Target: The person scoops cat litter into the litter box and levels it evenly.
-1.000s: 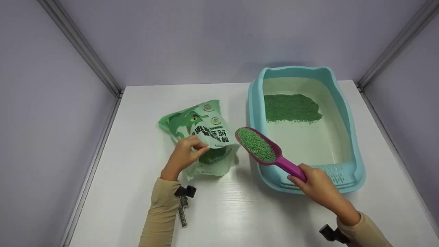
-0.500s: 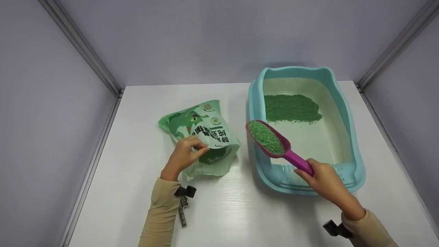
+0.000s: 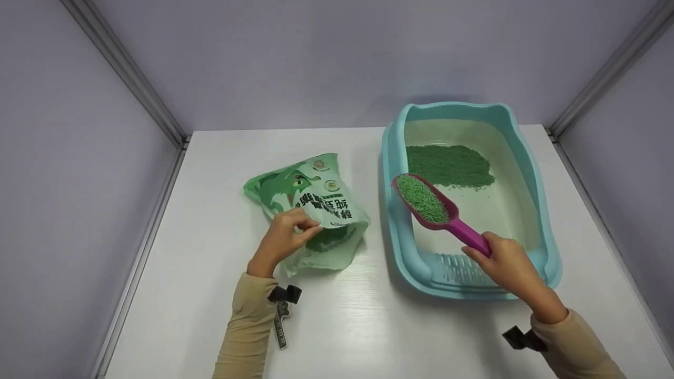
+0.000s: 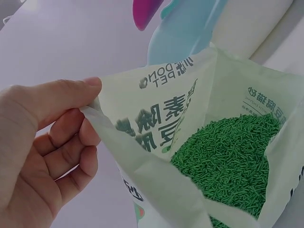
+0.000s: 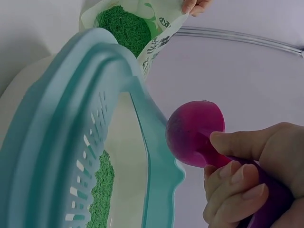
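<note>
In the head view my right hand grips the handle of a magenta scoop, its bowl heaped with green pellets. The scoop is above the left rim of a light-blue litter box, whose floor bears a bed of green cat litter toward the back. My left hand pinches the edge of an open cat litter bag lying on the table. The left wrist view shows thumb and fingers on the bag's edge, with green pellets inside.
A white table bears everything, with grey-lilac panels behind and at both sides. A small dark tag-like object lies beside the left sleeve. The litter box has a slotted front ledge.
My right hand has carried the loaded scoop rightward and away from me, from beside the bag to over the litter box's left rim. My left hand stays on the bag.
</note>
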Tool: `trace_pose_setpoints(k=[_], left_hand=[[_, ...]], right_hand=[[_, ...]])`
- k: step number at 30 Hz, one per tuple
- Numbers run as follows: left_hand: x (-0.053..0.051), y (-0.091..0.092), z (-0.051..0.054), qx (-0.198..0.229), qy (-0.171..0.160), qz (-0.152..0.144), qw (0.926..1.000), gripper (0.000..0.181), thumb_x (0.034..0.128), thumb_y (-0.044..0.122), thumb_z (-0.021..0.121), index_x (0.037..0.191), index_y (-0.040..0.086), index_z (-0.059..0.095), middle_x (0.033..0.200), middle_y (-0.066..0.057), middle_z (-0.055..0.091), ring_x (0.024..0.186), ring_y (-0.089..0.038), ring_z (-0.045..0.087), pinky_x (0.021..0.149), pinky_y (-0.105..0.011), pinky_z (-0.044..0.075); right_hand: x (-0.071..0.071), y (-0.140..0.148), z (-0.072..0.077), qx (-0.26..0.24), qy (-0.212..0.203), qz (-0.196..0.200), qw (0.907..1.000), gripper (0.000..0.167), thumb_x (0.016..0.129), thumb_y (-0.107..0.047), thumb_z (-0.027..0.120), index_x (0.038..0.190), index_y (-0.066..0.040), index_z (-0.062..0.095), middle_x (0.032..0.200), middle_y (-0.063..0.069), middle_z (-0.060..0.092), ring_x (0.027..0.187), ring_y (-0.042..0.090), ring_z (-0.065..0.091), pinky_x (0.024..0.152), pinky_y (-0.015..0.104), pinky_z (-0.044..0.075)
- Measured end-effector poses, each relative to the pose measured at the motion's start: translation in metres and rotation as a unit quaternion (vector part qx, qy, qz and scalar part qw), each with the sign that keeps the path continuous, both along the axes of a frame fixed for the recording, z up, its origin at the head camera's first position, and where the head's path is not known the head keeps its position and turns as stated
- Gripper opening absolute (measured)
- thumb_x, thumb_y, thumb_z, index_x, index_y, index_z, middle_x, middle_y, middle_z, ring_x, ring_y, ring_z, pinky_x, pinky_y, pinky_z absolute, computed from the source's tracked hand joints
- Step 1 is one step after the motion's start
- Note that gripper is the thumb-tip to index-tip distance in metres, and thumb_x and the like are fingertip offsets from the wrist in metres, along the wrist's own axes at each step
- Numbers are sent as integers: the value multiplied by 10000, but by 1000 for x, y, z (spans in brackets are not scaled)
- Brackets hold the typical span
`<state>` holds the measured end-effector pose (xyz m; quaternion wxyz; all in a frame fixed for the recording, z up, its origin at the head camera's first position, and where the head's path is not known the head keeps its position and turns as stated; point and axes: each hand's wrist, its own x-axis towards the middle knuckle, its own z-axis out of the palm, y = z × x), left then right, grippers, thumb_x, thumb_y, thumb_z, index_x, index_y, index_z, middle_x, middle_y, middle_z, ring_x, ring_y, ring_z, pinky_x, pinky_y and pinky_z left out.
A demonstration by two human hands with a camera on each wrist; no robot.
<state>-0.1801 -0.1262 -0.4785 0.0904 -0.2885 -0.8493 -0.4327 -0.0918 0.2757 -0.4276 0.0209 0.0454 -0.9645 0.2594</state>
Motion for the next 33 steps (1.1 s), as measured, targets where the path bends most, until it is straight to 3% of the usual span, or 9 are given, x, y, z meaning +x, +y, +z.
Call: trace_pose_setpoints(k=[7,22,33], left_hand=[[-1,1,-1,40,69,-10,10000,69,838,88,730,812,28,750,731,-119,663,691,-210,635,656,-366,576],[1,0,0,-31,28,30,10000,76,848,99,721,828,33,752,736,-123,653,699,-214,637,666,-360,579],[1,1,0,-29,159,40,9999,68,839,87,728,810,28,747,731,-119,658,690,-209,640,653,-352,579]], right_hand=[[-11,12,6,22,-251,-142,9996,283,884,-182,694,868,71,566,599,59,462,510,112,371,467,217,296],[-41,27,10,187,-216,-246,9993,316,898,-175,669,808,97,535,582,64,422,522,159,373,467,260,288],[-64,29,10,357,-878,-184,9953,333,928,-224,616,861,96,553,624,76,474,552,166,425,482,263,332]])
